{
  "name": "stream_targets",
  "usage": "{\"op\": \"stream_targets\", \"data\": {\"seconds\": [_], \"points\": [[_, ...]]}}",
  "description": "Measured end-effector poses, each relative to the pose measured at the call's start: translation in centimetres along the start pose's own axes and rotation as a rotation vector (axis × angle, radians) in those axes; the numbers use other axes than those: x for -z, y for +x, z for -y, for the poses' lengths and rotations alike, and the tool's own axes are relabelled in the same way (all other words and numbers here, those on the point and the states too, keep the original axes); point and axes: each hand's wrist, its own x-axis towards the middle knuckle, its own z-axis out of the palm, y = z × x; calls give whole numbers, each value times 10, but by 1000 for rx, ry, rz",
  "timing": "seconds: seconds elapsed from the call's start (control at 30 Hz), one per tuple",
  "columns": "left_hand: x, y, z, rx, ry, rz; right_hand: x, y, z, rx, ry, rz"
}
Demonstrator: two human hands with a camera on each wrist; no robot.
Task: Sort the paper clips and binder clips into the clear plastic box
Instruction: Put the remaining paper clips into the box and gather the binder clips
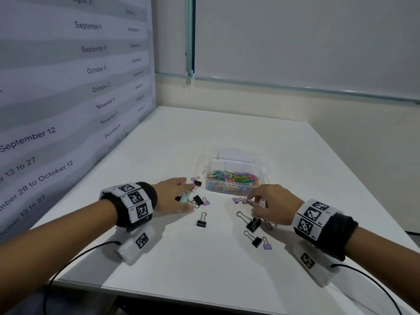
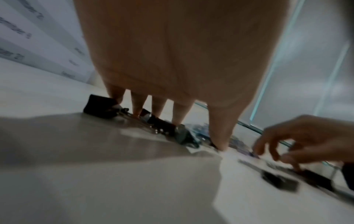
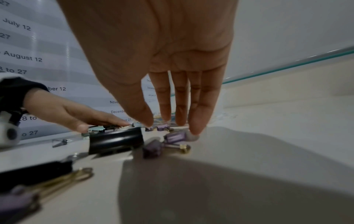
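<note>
A clear plastic box [image 1: 233, 181] full of coloured paper clips stands mid-table, its lid tipped up behind it. Black and purple binder clips lie scattered in front of it. My left hand [image 1: 185, 195] spreads straight fingers [image 2: 180, 112] down onto a cluster: a mint clip [image 1: 184, 198], a black clip [image 1: 198, 199] and a purple clip [image 1: 206, 203]. My right hand [image 1: 259, 204] hovers over two small purple clips [image 1: 236, 200], its fingertips [image 3: 195, 128] touching one purple clip [image 3: 175, 136]. A large black clip [image 1: 253, 224] lies beneath its palm. Neither hand holds anything.
A lone black clip [image 1: 201, 223] lies between the hands; a black clip [image 1: 256, 241] and a purple clip [image 1: 267, 246] sit nearer me. A printed date board [image 1: 68, 87] walls the left side of the white table [image 1: 227, 137]. Black cables trail from both wrists.
</note>
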Motion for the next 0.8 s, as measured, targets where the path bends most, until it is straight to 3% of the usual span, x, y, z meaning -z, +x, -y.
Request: {"op": "stream_targets", "data": {"seconds": [0.3,0.47,0.6,0.8], "points": [[-31,-30,-36,-203,242,84,-7,-7,35,156,24,133],[-17,-30,-43,-271,51,42,-5,-2,53,224,22,99],[6,-27,-32,-189,-7,-62,-8,1,62,247,34,128],[14,-27,-16,-63,3,6,-11,5,61,271,-54,178]]}}
